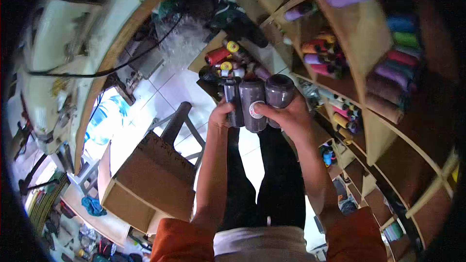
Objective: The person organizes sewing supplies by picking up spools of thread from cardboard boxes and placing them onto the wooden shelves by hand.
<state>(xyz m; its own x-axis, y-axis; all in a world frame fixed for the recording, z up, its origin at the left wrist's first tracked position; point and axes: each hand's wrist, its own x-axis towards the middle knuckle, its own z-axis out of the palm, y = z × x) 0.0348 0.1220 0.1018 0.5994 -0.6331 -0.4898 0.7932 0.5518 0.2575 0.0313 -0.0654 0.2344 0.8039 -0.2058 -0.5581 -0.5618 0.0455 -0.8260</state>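
Observation:
Three dark grey thread spools are held side by side in front of me at the middle of the head view. My left hand point(223, 113) grips the narrow left spool point(234, 102). With its thumb across the middle spool point(251, 98), near a round white label, my right hand point(290, 111) also holds the wider right spool point(278, 90), whose open top faces up. The fingers behind the spools are hidden. Just beyond them, a cardboard box point(200, 61) on the floor contains red, yellow-topped and dark spools.
Wooden shelves point(365, 131) with coloured thread spools point(388, 77) stand on the right. An open cardboard box point(154, 177) is at lower left, near a grey stool-like frame point(187, 125). A worktable edge point(109, 51) with a black cable and a large blue water bottle point(108, 116) lie left.

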